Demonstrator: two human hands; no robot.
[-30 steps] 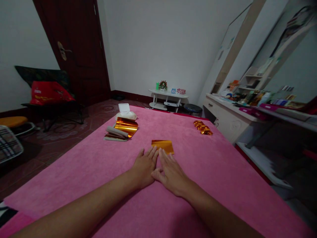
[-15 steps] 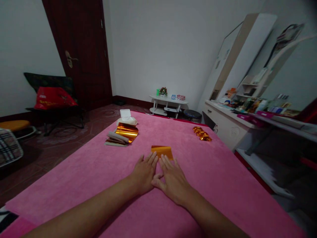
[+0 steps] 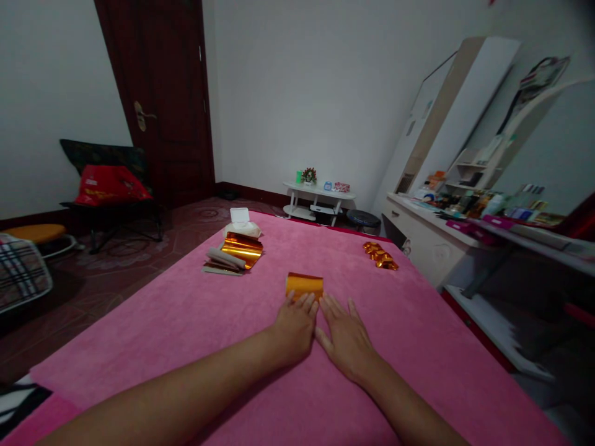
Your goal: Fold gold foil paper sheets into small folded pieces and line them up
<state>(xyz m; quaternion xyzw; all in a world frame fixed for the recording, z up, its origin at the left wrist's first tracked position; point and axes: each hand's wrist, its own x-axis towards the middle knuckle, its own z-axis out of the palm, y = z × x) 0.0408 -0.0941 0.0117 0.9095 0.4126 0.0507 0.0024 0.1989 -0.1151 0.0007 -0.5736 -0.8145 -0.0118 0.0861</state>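
I note a pink cloth (image 3: pixel 195 322) covering the desk, in a room with a dark door (image 3: pixel 162 93) at far left. A white wipes packet (image 3: pixel 242 224) lies far left, lid up, beside a stack of gold foil sheets (image 3: pixel 240 249). My left hand (image 3: pixel 294 325) and right hand (image 3: pixel 346 337) lie flat, grips wide, fingertips touching a gold foil sheet (image 3: pixel 304 285) at centre.

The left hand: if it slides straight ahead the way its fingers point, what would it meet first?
The left hand lies flat on the pink cloth, its fingertips at the near edge of the gold foil. Going straight on, it would likely meet that foil first; it may already touch it, but depth is unclear.
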